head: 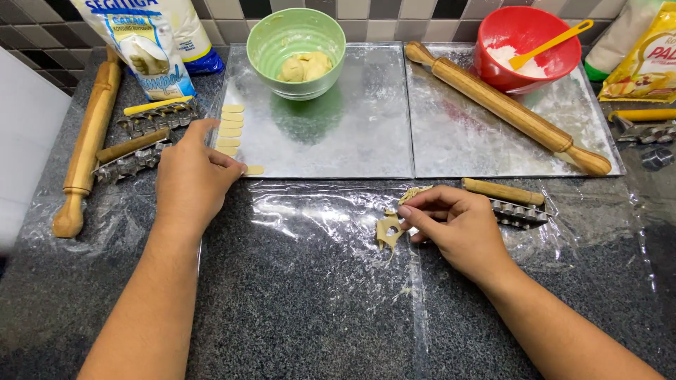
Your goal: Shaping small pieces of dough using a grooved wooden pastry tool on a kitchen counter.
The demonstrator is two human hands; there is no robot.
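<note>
My left hand [191,176] rests at the front left corner of a metal baking tray [352,141], its fingers at a small oval dough piece [253,169]. A column of several similar dough ovals [230,127] lies along the tray's left edge. My right hand [451,222] lies on clear plastic film [317,211] over the dark granite counter, fingers curled around dough scraps [389,229] with cut-out holes. A wooden-handled roller cutter [510,203] lies just behind that hand.
A green bowl with dough [296,42] stands on the left tray. A rolling pin [503,105] and red bowl of flour with a yellow spatula [524,46] are on the right tray. Another rolling pin [88,141], more cutters [141,137] and flour bags [151,42] sit left.
</note>
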